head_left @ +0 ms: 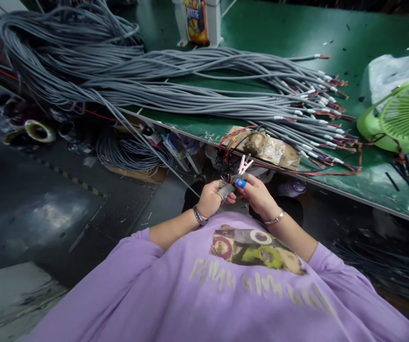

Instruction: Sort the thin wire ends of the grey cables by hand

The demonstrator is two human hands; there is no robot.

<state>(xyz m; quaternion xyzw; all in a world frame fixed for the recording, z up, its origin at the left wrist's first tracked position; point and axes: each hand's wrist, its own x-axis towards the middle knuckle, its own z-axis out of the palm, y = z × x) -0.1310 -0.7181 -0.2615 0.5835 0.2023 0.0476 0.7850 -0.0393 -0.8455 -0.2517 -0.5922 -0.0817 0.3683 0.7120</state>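
My left hand [209,199] is closed at the end of a grey cable [176,172], which runs down to it from the bundle on the bench. Grey tape wraps its thumb. Close beside it, my right hand [259,195] pinches thin coloured wires [228,179] between its fingertips; blue tape circles one finger. The fingertips nearly meet in front of my chest, and they hide the exact grip. Just beyond the right fingers stands a pink clip [244,164], with black and orange leads [227,154] beside it at the bench edge.
Many grey cables [197,97] with stripped ends lie along the green bench [275,28]. A taped block [266,147] sits at its front edge. To the right are a green fan [404,114] and a plastic bag [389,71]. Coiled cable [126,152] lies below.
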